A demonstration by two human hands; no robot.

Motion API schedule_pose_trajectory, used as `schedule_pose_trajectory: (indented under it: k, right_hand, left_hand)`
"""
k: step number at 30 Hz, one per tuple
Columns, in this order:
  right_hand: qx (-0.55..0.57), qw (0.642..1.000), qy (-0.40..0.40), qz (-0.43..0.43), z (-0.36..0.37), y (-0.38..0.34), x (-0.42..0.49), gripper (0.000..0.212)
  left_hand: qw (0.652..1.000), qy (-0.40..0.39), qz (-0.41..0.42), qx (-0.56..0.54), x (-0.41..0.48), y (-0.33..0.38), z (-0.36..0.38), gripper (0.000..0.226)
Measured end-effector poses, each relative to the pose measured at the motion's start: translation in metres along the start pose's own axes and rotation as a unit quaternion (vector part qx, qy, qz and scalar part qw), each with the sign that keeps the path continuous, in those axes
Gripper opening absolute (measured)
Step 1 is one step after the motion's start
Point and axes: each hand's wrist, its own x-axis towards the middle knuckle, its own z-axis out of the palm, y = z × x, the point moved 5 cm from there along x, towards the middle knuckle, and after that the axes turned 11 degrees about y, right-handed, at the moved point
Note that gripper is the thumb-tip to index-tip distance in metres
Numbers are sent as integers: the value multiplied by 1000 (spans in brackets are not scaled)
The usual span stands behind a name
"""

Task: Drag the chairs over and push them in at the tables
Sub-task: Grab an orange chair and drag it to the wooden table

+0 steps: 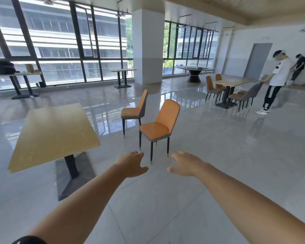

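Two orange chairs with grey shells and black legs stand loose on the floor. The nearer chair (158, 127) faces left-front; the farther chair (136, 110) stands behind it, side-on. A yellow square table (51, 134) on a black pedestal stands to their left, with no chair at it. My left hand (132, 164) and my right hand (187, 164) are stretched out in front of me, fingers apart, holding nothing, just short of the nearer chair's front legs.
A white pillar (148, 46) rises behind the chairs. At the right, a second table (231, 81) has several chairs around it, with a person in a white shirt (278, 74) beside it and another person behind. More tables line the windows. The tiled floor is glossy.
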Motion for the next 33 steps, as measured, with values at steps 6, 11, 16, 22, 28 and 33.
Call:
schedule_pose_trajectory:
  k: [6, 11, 16, 22, 28, 33]
  right_hand:
    - [21, 1000, 14, 11, -1, 87, 34, 77]
    - [27, 999, 14, 12, 1, 152, 82, 72]
    - [21, 1000, 8, -7, 5, 207, 161, 70]
    - [30, 999, 16, -23, 1, 281, 280, 74]
    - [43, 998, 17, -33, -12, 353, 378, 76]
    - [44, 998, 6, -45, -14, 418, 450, 75]
  left_hand:
    - [1000, -17, 0, 13, 67, 46, 28, 62]
    - [999, -24, 9, 26, 135, 70, 47, 62]
    - [999, -14, 5, 34, 222, 75, 73, 61]
    - [999, 23, -6, 25, 355, 86, 110, 55]
    - [999, 47, -20, 20, 467, 103, 128, 60]
    - [999, 45, -21, 19, 550, 127, 148, 67]
